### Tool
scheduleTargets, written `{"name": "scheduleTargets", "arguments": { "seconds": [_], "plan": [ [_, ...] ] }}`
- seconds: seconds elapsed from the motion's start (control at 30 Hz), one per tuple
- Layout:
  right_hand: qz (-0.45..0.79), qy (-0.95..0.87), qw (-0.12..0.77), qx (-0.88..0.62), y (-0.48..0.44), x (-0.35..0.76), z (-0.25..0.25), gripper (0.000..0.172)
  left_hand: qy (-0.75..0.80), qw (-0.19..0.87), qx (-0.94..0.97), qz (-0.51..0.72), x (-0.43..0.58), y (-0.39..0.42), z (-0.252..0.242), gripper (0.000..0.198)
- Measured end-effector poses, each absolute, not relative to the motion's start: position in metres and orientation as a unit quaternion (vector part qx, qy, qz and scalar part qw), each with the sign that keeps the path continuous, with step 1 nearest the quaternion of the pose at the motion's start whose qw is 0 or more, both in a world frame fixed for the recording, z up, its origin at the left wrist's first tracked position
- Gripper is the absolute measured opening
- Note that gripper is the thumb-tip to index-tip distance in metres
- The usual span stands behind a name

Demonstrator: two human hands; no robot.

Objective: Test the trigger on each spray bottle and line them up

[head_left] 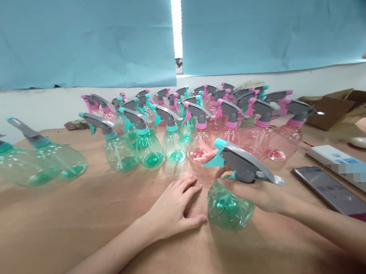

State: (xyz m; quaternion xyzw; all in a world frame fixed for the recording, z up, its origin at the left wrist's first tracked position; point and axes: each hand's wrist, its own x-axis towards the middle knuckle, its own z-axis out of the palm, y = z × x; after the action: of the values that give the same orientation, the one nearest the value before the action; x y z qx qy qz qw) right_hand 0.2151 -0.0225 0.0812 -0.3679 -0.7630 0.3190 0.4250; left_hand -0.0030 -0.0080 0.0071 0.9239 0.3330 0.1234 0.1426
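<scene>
My right hand (259, 192) grips a green spray bottle (229, 208) around its neck, just under the grey trigger head with a teal nozzle. The bottle leans, its base raised toward me or close to the table; I cannot tell if it touches. Left of it, my left hand (180, 202) lies on the table with fingers apart and nothing in it. Behind both hands stands a front row of spray bottles, among them a clear green one (173, 147) with a teal collar and a pink one (200, 142) with a pink collar.
More pink and green spray bottles crowd the back of the wooden table (113, 214). Two green bottles (61, 157) stand apart at the left. On the right lie a phone (330, 190), a white box (340, 159), a white mouse (364, 143) and an open cardboard box (329, 111).
</scene>
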Motion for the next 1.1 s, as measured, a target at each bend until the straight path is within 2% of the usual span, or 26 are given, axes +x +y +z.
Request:
{"name": "scheduleTargets", "arguments": {
  "seconds": [0.23,0.5,0.8,1.0,1.1],
  "plan": [
    [0.311,-0.758,0.415,-0.395,-0.0219,0.2148,0.0790,0.027,0.338,0.141,0.923,0.118,-0.0035,-0.0088,0.0091,0.064],
    [0.330,-0.754,0.423,-0.378,-0.0221,0.2150,0.0769,0.042,0.338,0.141,0.923,0.118,-0.0026,-0.0087,0.0083,0.066],
    [0.341,-0.756,0.433,-0.353,-0.0211,0.2157,0.0752,0.036,0.340,0.135,0.925,0.102,-0.0018,-0.0084,0.0103,0.068],
    [0.428,-0.728,0.420,-0.332,-0.0201,0.2177,0.0738,0.041,0.336,0.133,0.927,0.104,-0.0011,-0.0082,0.0108,0.068],
    [0.418,-0.726,0.429,-0.337,-0.0215,0.2168,0.0776,0.030,0.336,0.131,0.927,0.100,-0.0008,-0.0080,0.0121,0.067]
  ]
}}
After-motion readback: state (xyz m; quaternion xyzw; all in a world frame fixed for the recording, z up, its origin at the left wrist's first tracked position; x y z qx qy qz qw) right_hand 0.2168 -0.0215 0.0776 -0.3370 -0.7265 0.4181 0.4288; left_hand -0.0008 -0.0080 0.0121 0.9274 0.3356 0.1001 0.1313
